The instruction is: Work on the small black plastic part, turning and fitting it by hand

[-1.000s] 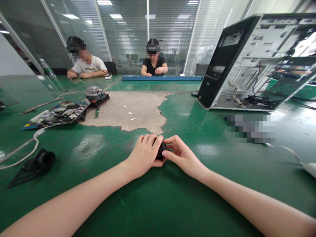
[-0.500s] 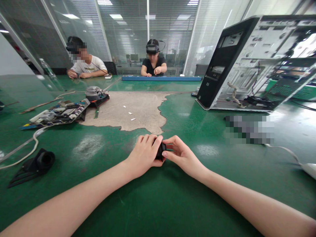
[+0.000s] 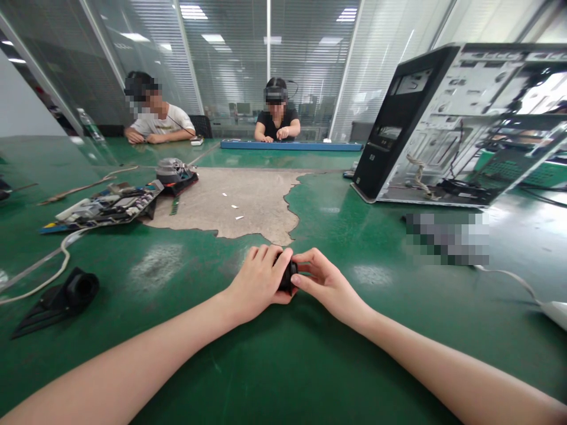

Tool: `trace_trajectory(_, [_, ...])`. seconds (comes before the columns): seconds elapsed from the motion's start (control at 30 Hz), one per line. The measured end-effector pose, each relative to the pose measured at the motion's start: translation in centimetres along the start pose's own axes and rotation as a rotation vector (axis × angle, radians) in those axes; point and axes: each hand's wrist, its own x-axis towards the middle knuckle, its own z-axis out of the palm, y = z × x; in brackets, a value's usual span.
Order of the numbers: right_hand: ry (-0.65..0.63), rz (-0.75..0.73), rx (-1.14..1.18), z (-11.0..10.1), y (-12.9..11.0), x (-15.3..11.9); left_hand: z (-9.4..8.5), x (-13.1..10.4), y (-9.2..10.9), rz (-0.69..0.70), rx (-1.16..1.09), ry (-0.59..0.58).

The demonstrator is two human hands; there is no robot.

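Observation:
Between my hands is a small black part [image 3: 287, 280], largely hidden by my fingers, so its kind does not show. My left hand [image 3: 261, 274] wraps round it from the left, fingers over its far side and thumb on top. From the right, my right hand [image 3: 322, 276] pinches its edge between thumb and fingertips. The part is just above or on the green table [image 3: 266, 378]; I cannot tell which. Off to the left lies a black plastic piece [image 3: 66, 300] with a round opening.
A circuit board [image 3: 108, 206] and a cooler with a fan [image 3: 175, 171] lie left on a bare tan patch [image 3: 221, 200]. An opened computer case [image 3: 425, 130] stands at right, near a blurred-out object [image 3: 447, 239]. Two people [image 3: 162, 121] sit across the table behind a blue bar [image 3: 292, 145].
The view has tilted slightly, so the scene sits a little lower in the picture. Both hands keep nearly the same grip on the black part.

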Motion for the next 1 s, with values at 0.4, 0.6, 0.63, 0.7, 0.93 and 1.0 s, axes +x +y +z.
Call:
trace_trajectory(0.4, [-0.046,-0.029,0.033,-0.11,0.28,-0.06,0.08,-0.03,0.01,-0.021,-0.026,0.001])
trace_trajectory(0.6, [-0.006,0.007,-0.016,-0.17,0.4,0.1,0.04,-0.01,0.01,-0.028,-0.054,-0.008])
trace_trajectory(0.63, [-0.01,0.011,-0.025,-0.22,0.44,0.09,0.03,-0.01,-0.01,-0.028,-0.06,-0.01])
trace_trajectory(0.7, [-0.041,0.009,-0.026,-0.33,0.52,0.04,0.02,-0.02,-0.04,-0.028,-0.07,-0.014])
trace_trajectory(0.93, [-0.071,-0.018,0.022,-0.37,0.56,0.08,0.03,-0.11,-0.08,-0.022,-0.086,-0.018])
trace_trajectory(1.0, [-0.066,-0.004,0.04,-0.27,0.47,0.2,0.08,-0.13,-0.11,-0.014,-0.08,-0.007])
